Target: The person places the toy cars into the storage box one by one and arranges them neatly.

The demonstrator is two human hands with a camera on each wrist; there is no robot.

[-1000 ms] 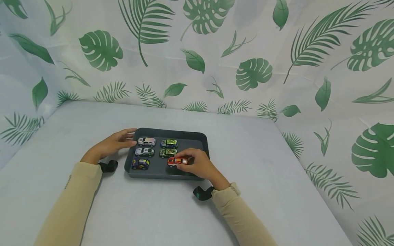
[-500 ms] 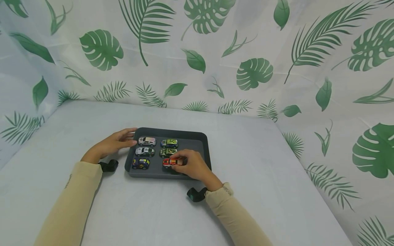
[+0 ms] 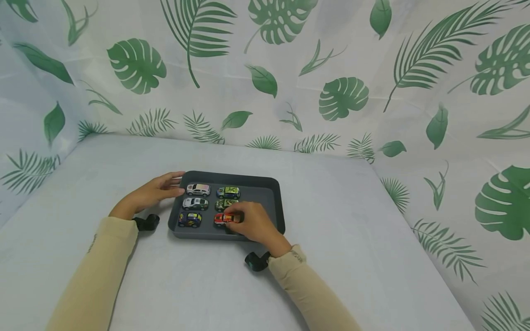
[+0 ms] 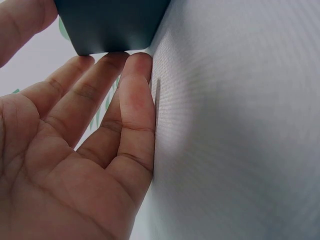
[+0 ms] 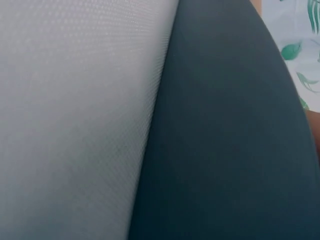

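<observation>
In the head view, my right hand (image 3: 253, 221) pinches a red toy car (image 3: 222, 219) low over the dark grey tray (image 3: 265, 209), at the front of the second column. Its fingers hide part of the car. My left hand (image 3: 151, 194) rests against the tray's left side, and the left wrist view shows its fingers (image 4: 137, 100) extended to the tray wall (image 4: 112, 25). Also in the tray are a white-pink car (image 3: 198, 189), a white car (image 3: 195, 203), a dark blue car (image 3: 190, 219), a yellow-blue car (image 3: 228, 192) and a green camouflage car (image 3: 224, 203).
The tray lies on a white-covered table (image 3: 372, 257). Behind and beside it hangs a leaf-patterned cloth (image 3: 290, 101). In the right wrist view, the tray's outer wall (image 5: 225, 130) fills much of the picture.
My right hand has moved left with the red toy car, bringing it into line below the camouflage car. My left hand has stayed at the tray's left side.
</observation>
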